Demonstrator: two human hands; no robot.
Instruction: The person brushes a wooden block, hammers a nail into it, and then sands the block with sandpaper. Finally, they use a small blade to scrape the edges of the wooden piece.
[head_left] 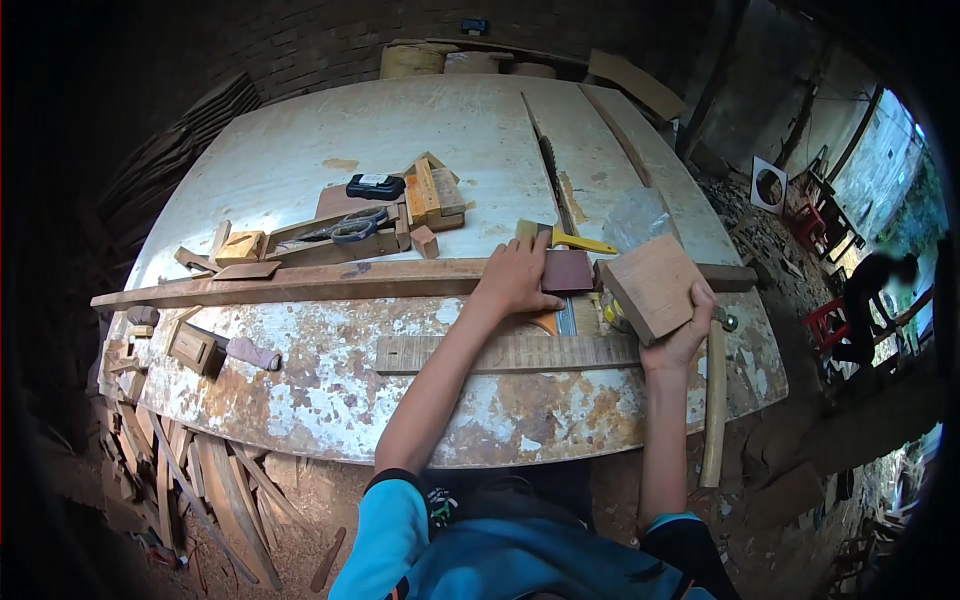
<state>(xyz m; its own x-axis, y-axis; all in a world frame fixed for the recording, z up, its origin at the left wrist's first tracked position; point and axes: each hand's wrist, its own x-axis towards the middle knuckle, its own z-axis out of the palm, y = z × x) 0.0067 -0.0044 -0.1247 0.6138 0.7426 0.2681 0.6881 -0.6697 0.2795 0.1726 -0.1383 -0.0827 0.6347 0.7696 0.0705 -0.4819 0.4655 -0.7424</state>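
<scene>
My left hand is at the middle of the work table, thumb and fingers closed around the edge of a flat dark red piece that looks like sandpaper. My right hand grips a square wooden block, raised and tilted, with its broad face up. A paintbrush with a yellow handle lies just beyond my left hand. Under that hand an orange-handled tool shows in part. A ribbed wooden strip lies closer to me, and a long wooden beam runs crosswise behind it.
A hammer hangs its handle over the near right edge. Scissors, a black case and wood blocks sit at back left. A saw blade shows in a table slot. A clear plastic bag lies behind the block. Another person bends over at far right.
</scene>
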